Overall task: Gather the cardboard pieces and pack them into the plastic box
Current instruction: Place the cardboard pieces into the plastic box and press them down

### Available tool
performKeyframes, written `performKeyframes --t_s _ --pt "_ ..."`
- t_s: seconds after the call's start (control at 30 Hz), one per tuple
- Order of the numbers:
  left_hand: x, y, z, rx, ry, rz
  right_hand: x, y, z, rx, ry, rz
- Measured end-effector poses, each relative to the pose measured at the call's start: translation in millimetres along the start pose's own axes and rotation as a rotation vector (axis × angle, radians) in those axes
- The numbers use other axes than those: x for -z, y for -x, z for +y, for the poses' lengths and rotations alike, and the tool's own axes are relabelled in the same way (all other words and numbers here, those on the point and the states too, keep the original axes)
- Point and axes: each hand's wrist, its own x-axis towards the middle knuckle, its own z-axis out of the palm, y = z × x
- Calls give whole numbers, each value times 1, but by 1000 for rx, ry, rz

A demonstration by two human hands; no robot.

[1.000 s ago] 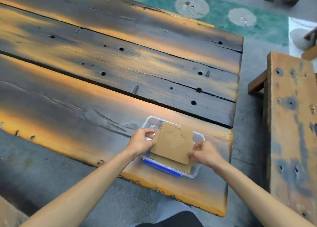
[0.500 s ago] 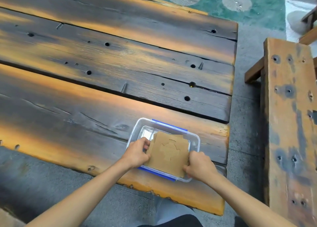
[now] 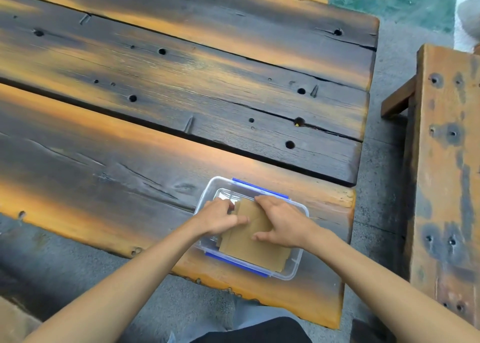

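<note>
A clear plastic box (image 3: pixel 296 267) with blue clips on its long sides stands near the front right corner of the wooden table. A stack of brown cardboard pieces (image 3: pixel 253 250) lies inside it, filling most of the box. My left hand (image 3: pixel 220 219) presses on the stack's left edge with curled fingers. My right hand (image 3: pixel 281 224) lies flat over the top of the stack, fingers spread, covering its far part. How many pieces lie in the stack cannot be made out.
The table (image 3: pixel 155 124) is made of dark, orange-streaked planks with holes and gaps. A wooden bench (image 3: pixel 446 161) stands to the right across a strip of concrete floor. A green patterned mat (image 3: pixel 405 2) lies beyond the table.
The cardboard has gone from tilted above the box to lying down inside it. Both hands moved from the stack's edges onto its top. The camera tilted down and closer.
</note>
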Motion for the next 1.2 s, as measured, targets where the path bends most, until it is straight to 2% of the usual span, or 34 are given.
performKeyframes --t_s 0.17,0.3,0.43,1.0,1.2 --pt "-1 -7 5 -31 -8 -133 -3 -17 9 -87 56 -143" --pt "-2 -14 9 -79 -103 -188 -2 -23 12 -71 80 -146" --pt "2 -19 11 -50 -165 -241 1 -26 17 -44 76 -165" --pt "-1 -20 9 -53 -224 -328 2 -33 35 33 -100 -190" --pt "-6 -21 9 -58 -230 -371 -4 -36 38 52 1 -173"
